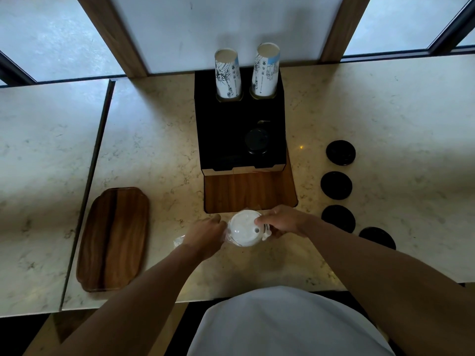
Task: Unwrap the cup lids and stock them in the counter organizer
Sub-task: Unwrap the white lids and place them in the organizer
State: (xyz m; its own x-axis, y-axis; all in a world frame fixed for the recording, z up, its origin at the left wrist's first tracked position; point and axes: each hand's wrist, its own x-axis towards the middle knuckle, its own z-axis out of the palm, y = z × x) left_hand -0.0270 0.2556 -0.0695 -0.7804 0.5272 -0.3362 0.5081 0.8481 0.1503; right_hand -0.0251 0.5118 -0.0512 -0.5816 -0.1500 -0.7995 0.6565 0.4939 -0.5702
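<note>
A stack of white cup lids [243,229] in a clear plastic wrapper [179,240] lies on the marble counter just in front of the black counter organizer [240,129]. My left hand [205,233] grips the wrapper at the stack's left side. My right hand [279,222] pinches the stack's right edge, thumb on the top lid. The organizer holds two upside-down stacks of printed paper cups [228,73] at the back and some black lids [257,140] in a front slot.
Several black lids [340,152] lie in a curved row on the counter to the right. A wooden tray [113,240] sits at the left. A wooden board [249,192] lies under the organizer's front. The counter's near edge runs close to my body.
</note>
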